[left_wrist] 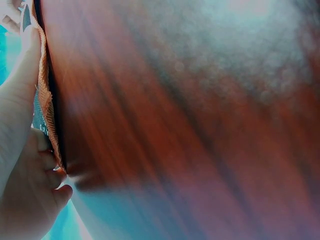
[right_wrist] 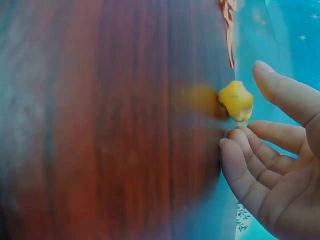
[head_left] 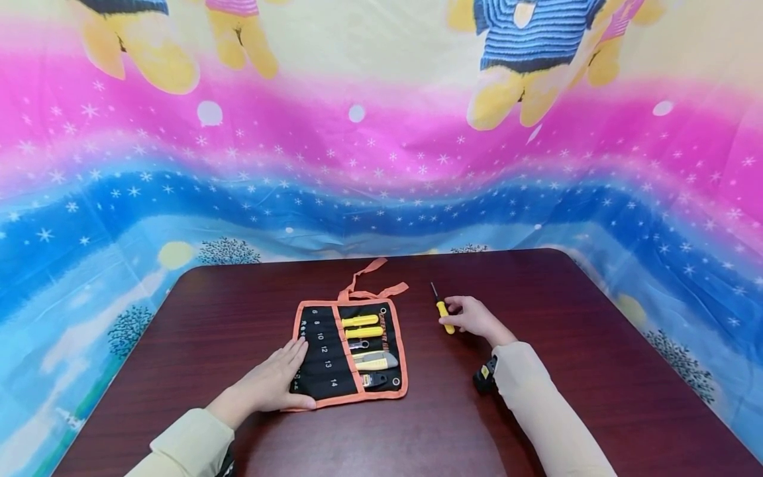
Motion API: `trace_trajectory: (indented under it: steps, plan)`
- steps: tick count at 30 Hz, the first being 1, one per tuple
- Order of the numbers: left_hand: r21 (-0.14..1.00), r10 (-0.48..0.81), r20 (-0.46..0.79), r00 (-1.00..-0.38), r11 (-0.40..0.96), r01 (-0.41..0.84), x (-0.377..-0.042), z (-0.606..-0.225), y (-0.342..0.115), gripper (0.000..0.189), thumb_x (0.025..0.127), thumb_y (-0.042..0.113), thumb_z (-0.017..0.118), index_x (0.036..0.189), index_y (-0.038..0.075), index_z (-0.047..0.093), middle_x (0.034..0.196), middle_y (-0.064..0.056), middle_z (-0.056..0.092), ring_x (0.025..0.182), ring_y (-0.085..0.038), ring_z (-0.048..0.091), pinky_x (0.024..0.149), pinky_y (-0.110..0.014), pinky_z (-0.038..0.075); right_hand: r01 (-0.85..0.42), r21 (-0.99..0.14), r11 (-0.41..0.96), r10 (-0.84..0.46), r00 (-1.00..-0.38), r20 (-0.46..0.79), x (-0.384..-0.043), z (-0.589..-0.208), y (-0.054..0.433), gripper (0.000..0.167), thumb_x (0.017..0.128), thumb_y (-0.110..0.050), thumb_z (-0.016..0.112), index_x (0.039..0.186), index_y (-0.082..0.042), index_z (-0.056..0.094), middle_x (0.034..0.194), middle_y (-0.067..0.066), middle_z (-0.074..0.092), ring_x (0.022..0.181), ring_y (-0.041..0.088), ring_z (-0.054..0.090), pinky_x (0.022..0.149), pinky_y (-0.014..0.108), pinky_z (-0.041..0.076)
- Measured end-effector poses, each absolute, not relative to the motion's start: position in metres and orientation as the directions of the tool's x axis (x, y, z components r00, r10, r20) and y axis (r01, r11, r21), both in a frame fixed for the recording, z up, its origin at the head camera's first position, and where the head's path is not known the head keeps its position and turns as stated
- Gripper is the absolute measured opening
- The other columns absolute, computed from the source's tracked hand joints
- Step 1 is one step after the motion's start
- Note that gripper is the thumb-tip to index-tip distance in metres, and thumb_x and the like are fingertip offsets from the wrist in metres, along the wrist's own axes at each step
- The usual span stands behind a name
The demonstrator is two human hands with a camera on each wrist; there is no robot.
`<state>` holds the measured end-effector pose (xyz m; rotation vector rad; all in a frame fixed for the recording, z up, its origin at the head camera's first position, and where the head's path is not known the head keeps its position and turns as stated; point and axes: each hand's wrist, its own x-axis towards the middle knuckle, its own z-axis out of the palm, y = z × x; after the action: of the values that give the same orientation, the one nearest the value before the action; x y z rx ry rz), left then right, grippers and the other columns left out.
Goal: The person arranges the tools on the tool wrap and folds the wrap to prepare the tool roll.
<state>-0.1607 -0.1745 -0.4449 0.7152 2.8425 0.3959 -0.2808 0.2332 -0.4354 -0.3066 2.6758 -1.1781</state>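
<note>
In the head view, my left hand (head_left: 271, 377) rests on the left edge of a black tool roll (head_left: 316, 354) with orange trim, its fingers extended over the cloth and its thumb at the near corner. The roll's pockets hold yellow-handled tools (head_left: 361, 321), a small ring-ended metal tool (head_left: 359, 345), a yellow and grey utility knife (head_left: 375, 361) and a black-ended tool (head_left: 374, 379). To the right lies a screwdriver (head_left: 442, 311) with a yellow handle, shaft pointing away. My right hand (right_wrist: 280, 160) is beside that handle, thumb and fingers spread apart around it.
Orange ties (head_left: 372, 291) trail from the far side of the roll across the dark red wooden table (head_left: 238, 305). A patterned cloth backdrop (head_left: 357, 165) hangs behind the table. A black wrist device (head_left: 485, 376) sits under my right sleeve.
</note>
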Motion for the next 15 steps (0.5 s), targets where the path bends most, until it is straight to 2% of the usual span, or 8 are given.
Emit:
trace_trajectory:
  steps: [15]
  plan:
    - [0.288, 0.494, -0.105, -0.863, 0.846, 0.449, -0.1604, -0.4457, -0.1752, 0.111, 0.070, 0.073, 0.056, 0.142, -0.006, 0.026, 0.147, -0.021, 0.021, 0.135, -0.034, 0.018, 0.105, -0.046, 0.023, -0.073, -0.762, 0.643, -0.281, -0.949, -0.146, -0.2825, -0.4367, 0.2350, 0.056, 0.082, -0.007, 0.069, 0.131, 0.007, 0.045, 0.099, 0.014, 0.054, 0.064, 0.020, 0.054, 0.056, 0.030, 0.050]
